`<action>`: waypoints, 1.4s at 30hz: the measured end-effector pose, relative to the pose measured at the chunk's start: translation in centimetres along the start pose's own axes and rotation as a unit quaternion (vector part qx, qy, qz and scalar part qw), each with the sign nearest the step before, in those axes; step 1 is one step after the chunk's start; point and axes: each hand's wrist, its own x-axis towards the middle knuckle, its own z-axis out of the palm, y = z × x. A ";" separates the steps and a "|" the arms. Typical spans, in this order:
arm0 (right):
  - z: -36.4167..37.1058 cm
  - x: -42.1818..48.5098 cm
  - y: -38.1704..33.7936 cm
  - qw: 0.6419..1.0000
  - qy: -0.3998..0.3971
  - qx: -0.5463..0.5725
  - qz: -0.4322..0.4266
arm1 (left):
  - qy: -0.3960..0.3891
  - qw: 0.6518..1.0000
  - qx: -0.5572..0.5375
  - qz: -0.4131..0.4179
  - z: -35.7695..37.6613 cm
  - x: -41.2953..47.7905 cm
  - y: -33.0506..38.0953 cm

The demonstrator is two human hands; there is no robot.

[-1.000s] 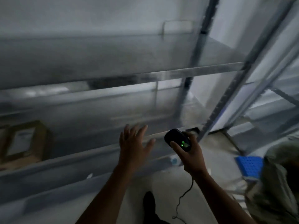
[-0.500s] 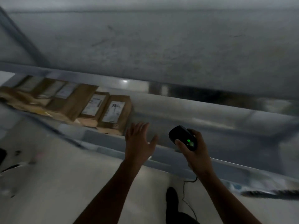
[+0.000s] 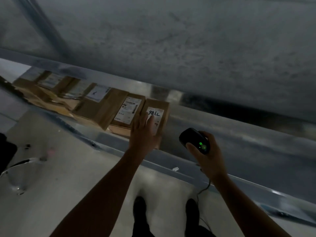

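A row of brown cardboard parcels stands on a low metal shelf [image 3: 239,134]. The rightmost parcel [image 3: 162,106] bears a white label with "98LL" handwritten on it. My left hand [image 3: 142,134] lies with straight fingers against the front of this parcel, partly covering the label. My right hand [image 3: 207,156] grips a black handheld scanner [image 3: 194,140] with a green light lit, held to the right of the parcel over the bare shelf. A thin cable hangs from the scanner past my wrist.
More labelled parcels [image 3: 127,111] stretch off to the left along the shelf. A shelf board [image 3: 171,40] runs overhead. A curved metal frame [image 3: 15,168] stands on the pale floor at the left. My dark shoes [image 3: 140,207] show below.
The view has swung left along the shelf and closer to the parcels. My left hand has gone from hovering in the air to lying on the "98LL" parcel. The scanner stays in my right hand.
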 end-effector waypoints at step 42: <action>2.8 -4.4 6.7 0.976 0.129 0.075 0.156 | -0.210 0.820 -0.523 -0.100 4.3 -4.8 1.1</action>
